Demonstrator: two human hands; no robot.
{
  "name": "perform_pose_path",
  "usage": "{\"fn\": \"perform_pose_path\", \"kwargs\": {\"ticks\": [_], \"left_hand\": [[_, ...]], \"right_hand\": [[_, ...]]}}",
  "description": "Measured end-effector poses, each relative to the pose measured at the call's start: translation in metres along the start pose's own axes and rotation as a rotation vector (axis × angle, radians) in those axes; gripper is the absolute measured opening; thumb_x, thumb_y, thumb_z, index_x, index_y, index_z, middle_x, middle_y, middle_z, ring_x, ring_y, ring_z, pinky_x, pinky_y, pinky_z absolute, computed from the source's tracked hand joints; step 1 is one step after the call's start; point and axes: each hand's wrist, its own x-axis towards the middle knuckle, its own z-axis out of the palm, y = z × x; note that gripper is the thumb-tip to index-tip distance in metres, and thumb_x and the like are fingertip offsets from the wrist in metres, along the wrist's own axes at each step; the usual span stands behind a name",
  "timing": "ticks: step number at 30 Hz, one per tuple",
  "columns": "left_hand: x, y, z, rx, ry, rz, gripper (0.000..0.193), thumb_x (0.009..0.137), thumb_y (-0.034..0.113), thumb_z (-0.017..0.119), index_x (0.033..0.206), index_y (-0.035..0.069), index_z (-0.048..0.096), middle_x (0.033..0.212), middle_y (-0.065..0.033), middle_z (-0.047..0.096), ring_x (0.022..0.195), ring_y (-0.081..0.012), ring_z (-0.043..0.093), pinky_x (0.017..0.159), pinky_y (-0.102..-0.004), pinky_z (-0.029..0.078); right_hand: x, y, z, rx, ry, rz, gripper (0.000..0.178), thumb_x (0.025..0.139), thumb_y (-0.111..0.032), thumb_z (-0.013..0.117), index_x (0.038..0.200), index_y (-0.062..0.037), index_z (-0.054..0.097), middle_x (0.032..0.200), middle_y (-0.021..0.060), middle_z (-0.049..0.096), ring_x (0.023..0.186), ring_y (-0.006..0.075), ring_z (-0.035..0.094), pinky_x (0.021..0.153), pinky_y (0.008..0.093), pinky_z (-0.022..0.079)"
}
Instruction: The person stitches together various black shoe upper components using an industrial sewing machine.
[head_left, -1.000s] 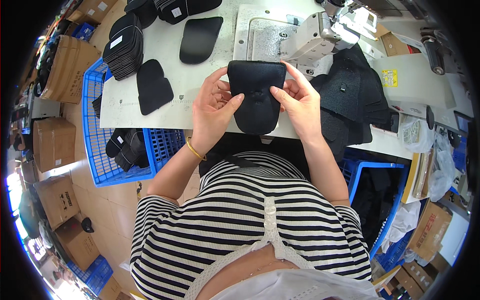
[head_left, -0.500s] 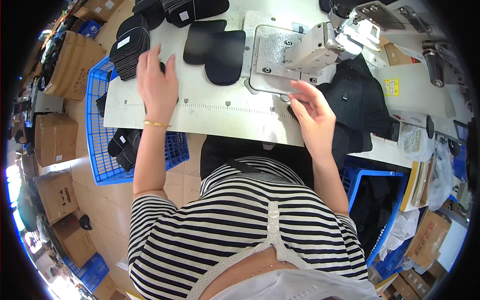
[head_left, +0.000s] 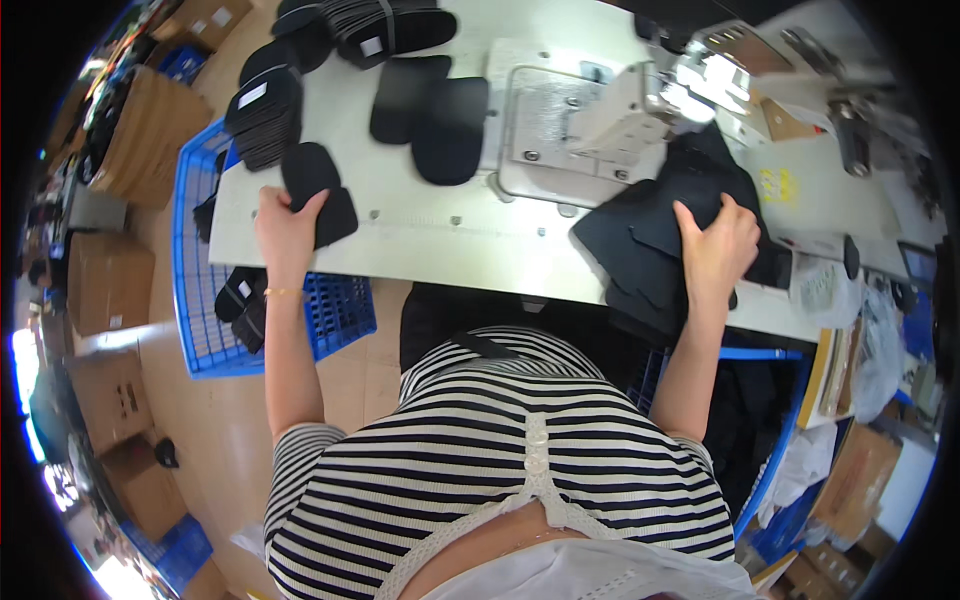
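Observation:
My left hand (head_left: 288,232) is closed by thumb and fingers on the edge of a black rounded padded piece (head_left: 313,170) at the table's left side. A second lobe or piece shows below it; I cannot tell whether the two are joined. On the right, my right hand (head_left: 718,250) grips a loose pile of black fabric pieces (head_left: 640,235) between thumb and fingers, beside the sewing machine (head_left: 620,125). Two black rounded pieces (head_left: 450,130) lie overlapping mid-table, left of the machine's plate.
Tied stacks of black pieces (head_left: 265,120) stand at the far left of the white table (head_left: 470,250). A blue basket (head_left: 195,330) sits below its left edge, another blue crate (head_left: 770,354) below the right. Cardboard boxes (head_left: 110,285) line the left floor.
My left hand has come down toward the front edge and taken hold of a black padded piece. My right hand has moved right onto the fabric pile, whose pieces now spread further left.

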Motion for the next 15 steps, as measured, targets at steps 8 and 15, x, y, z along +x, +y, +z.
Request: {"fn": "perform_pose_path", "kwargs": {"ticks": [8, 15], "left_hand": [[-0.029, 0.084, -0.016, -1.438, -0.521, -0.35, 0.028, 0.086, 0.002, 0.064, 0.113, -0.002, 0.057, 0.104, -0.011, 0.065, 0.092, -0.0182, 0.065, 0.082, -0.0281, 0.053], [-0.056, 0.158, -0.007, -1.558, -0.834, -0.278, 0.032, 0.085, -0.002, 0.063, 0.116, -0.002, 0.055, 0.106, -0.0118, 0.064, 0.094, -0.0188, 0.065, 0.083, -0.0294, 0.053]], "right_hand": [[0.009, 0.016, 0.016, 0.463, 0.169, 0.028, 0.029, 0.072, -0.011, 0.076, 0.096, -0.0051, 0.061, 0.088, 0.0067, 0.058, 0.085, 0.0251, 0.056, 0.076, 0.0378, 0.043], [0.012, -0.003, -0.047, 1.394, 0.392, 0.277, 0.028, 0.083, -0.001, 0.068, 0.108, -0.0022, 0.056, 0.081, 0.0002, 0.057, 0.067, 0.005, 0.051, 0.061, 0.0184, 0.042]]}}
